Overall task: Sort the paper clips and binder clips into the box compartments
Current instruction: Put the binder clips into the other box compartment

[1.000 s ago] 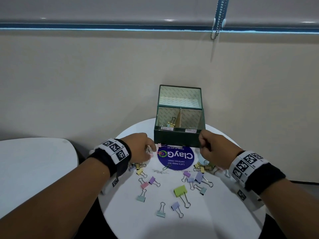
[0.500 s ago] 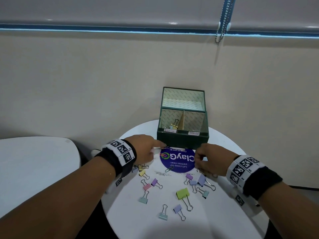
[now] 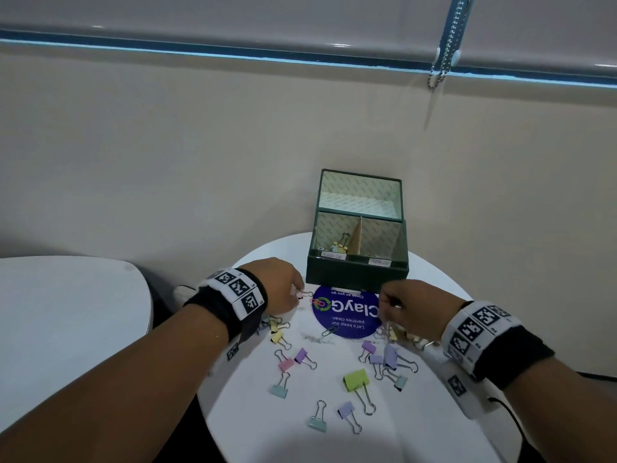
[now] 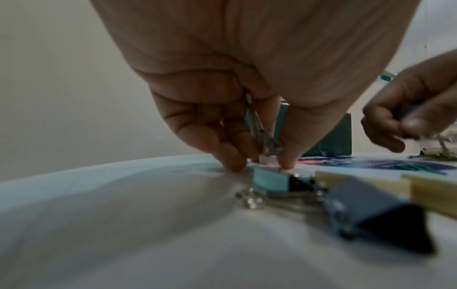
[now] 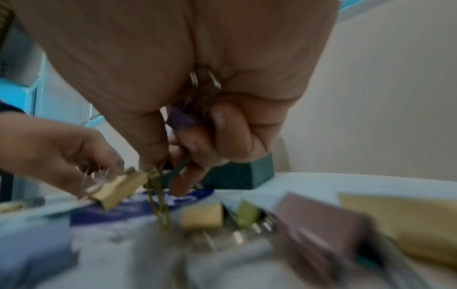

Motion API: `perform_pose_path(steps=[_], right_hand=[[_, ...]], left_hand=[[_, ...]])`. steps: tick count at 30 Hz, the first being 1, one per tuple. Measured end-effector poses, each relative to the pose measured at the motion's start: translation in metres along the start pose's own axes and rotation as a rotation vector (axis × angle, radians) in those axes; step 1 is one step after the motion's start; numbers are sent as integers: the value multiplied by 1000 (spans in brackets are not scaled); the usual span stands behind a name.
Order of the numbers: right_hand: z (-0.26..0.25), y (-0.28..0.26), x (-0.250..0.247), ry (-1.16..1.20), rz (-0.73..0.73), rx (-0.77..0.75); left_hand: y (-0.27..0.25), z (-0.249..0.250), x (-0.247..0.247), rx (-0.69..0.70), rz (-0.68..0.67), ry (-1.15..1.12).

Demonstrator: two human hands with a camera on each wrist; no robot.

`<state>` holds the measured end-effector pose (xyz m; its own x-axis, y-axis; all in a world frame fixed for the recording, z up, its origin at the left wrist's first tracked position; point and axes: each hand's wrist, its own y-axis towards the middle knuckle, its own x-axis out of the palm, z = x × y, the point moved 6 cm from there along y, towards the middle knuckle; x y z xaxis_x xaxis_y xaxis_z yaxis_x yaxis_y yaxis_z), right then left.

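Observation:
The green box (image 3: pixel 357 279) stands open at the back of the round white table (image 3: pixel 300 429); binder clips (image 3: pixel 339 247) lie in its left compartment. My left hand (image 3: pixel 297 295) (image 4: pixel 259 162) pinches a pink binder clip (image 3: pixel 303 294) (image 4: pixel 268 160) on the table and keeps another clip's metal handles (image 4: pixel 257 125) tucked in its palm. My right hand (image 3: pixel 387 309) (image 5: pixel 170 166) is curled round a purple binder clip (image 5: pixel 181 119) and pinches a yellowish paper clip (image 5: pixel 158 195); a yellow binder clip (image 5: pixel 118 187) hangs beside it.
Several pastel binder clips (image 3: pixel 355 379) are scattered over the near half of the table. A blue round sticker (image 3: pixel 347 315) with two paper clips (image 3: pixel 330 330) lies in front of the box. A second white table (image 3: pixel 66 322) is at the left.
My right hand dipped to the clip pile at the right and has come up curled round clips. My left hand stayed by the sticker's left edge, working at the pink clip.

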<state>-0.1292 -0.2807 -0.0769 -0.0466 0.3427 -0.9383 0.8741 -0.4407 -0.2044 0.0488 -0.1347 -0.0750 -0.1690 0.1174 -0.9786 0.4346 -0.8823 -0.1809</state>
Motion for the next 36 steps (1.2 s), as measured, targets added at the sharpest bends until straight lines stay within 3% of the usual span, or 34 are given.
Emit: perform_pose_path(steps=[5,8,12,16,21,27,31,36], right_hand=[[-35,12,-49,147,221,-152],[-51,31,-76,265,337,-156],[-60,57,-90,284,362,-105],[-64,62,-86,308,246,-101],[-41,26,-85,382,447,-88],[-5,-12,-26,95,113,-63],[-1,-13,-5,99,78,-9],[-6,-1,6,127,63,-13]], left_hand=[[0,-1,-1,0,26,-26],[1,-2,0,-11,19,-38],[1,-2,-2,13,51,-55],[1,0,-5,76,127,-97],[0,2,-18,130,215,-185],[9,0,-52,103,332,-379],[32,20,-76,98,414,-331],[62,40,-63,76,294,-88]])
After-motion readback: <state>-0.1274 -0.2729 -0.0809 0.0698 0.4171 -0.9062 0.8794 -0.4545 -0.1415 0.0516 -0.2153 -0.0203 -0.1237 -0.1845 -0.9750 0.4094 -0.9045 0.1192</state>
